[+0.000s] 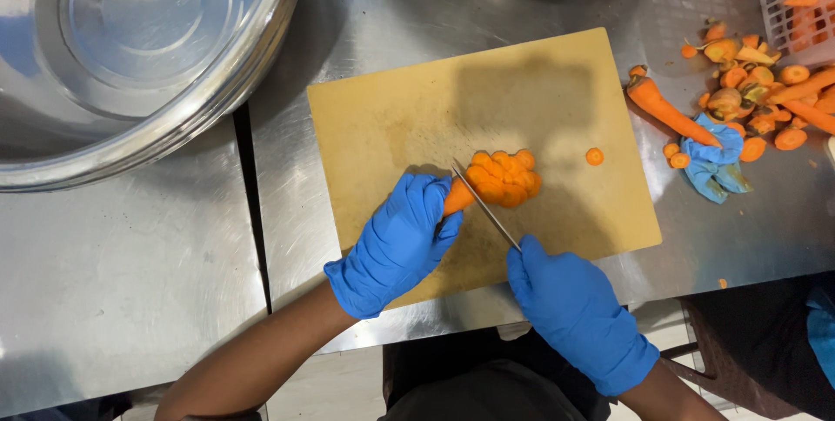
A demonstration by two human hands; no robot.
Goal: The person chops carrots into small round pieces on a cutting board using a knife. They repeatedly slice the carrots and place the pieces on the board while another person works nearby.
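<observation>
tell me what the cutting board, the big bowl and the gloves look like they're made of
Cutting board: probably plastic, matte tan, with dull scuffs and stains. Big bowl: metal, likely stainless steel, shiny with bright reflections. Gloves on the left hand and right hand: thin blue rubbery material, perhaps nitrile, wrinkled and tight over the fingers.

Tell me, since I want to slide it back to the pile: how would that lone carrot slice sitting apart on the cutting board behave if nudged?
The lone carrot slice lies flat on the cutting board, so it would probably slide rather than roll. It looks thin and small, likely very light. If tipped on edge, its round shape could let it roll away.
</observation>
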